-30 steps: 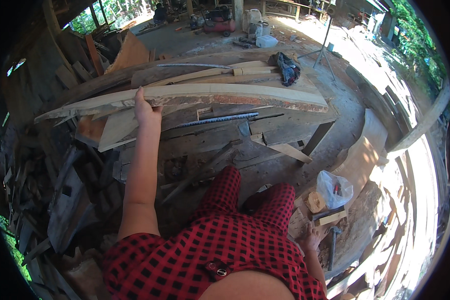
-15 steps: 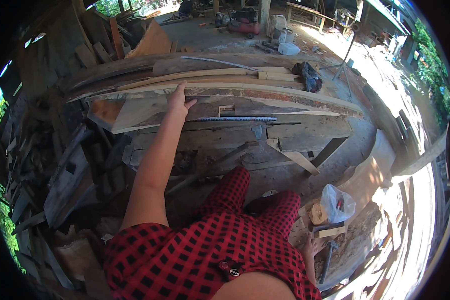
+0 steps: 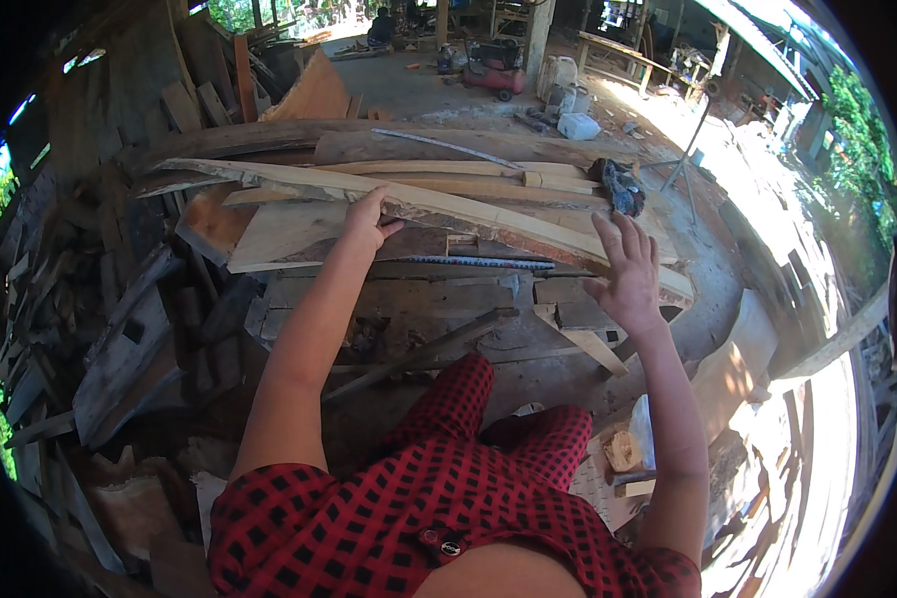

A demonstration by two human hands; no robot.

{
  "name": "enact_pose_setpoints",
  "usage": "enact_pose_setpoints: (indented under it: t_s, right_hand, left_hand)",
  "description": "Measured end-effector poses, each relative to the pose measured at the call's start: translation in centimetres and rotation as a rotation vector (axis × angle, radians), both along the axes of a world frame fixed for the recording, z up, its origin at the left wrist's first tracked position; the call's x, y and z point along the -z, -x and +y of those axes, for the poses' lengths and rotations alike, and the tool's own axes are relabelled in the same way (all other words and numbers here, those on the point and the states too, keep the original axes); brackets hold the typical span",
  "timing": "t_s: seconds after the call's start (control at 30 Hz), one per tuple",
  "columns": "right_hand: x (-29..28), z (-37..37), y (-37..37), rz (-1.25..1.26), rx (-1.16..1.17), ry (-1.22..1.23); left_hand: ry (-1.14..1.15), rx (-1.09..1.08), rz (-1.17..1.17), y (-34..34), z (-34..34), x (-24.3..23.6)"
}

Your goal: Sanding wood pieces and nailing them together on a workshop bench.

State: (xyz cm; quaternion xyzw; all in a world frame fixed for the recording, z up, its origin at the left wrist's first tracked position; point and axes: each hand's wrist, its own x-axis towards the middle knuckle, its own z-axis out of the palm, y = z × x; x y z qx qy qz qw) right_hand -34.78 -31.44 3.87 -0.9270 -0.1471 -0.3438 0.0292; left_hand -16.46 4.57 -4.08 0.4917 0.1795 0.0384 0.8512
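Observation:
My left hand grips a long, pale wooden board near its middle, the thumb below its near edge. This board has a rough, bark-like near edge and lies slantwise, its right end closer to me. Over that right part my right hand is raised with fingers spread; whether it touches the wood I cannot tell. Beneath the board lies a wider plank on a rough wooden workbench. A blue-and-white strip rests along the near side.
Behind the board are several long timbers, a thin pale strip and a dark bundle. Scrap wood is heaped at left. A pale wooden block sits low right. A red air compressor stands farther back.
The board has swung aslant, its right end coming nearer to me. My right hand has risen from beside a hammer at lower right to above the board. My left hand keeps its grip.

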Motion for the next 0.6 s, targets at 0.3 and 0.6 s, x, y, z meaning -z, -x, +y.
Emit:
enact_pose_setpoints:
  t_s: [0.3,0.6]
  right_hand:
    - [4.4,-0.5,-6.5,0.290,-0.064,0.078]
    - [-5.3,-0.6,-14.6,0.668,0.113,-0.007]
  left_hand:
    - [-0.056,0.091,-0.023,0.5,1.4,0.6]
    - [-0.305,0.172,-0.061,0.8,0.0,-1.4]
